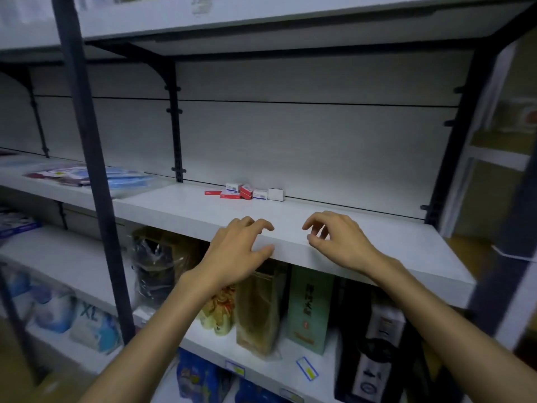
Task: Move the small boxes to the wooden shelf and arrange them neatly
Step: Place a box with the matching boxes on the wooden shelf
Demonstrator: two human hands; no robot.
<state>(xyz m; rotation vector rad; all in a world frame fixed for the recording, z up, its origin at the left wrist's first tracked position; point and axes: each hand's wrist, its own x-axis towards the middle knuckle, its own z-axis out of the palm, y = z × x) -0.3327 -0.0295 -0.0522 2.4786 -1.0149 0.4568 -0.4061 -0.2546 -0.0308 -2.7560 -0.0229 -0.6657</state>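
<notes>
Both hands reach toward the front edge of a pale shelf (334,228). Left hand (241,251) and right hand (340,239) each have loosely curled fingers and hold nothing. Small red and white boxes (247,191) sit clustered at the back of this shelf, against the rear panel, well apart from the hands. Bagged goods (261,309) stand on the shelf below.

The room was dim, with a cool grey cast; soft light fell from above onto the shelf board (319,228), leaving the lower shelves in shadow. The wide lens bowed the uprights (84,141), and the picture's edges were smeared and unfocused.
</notes>
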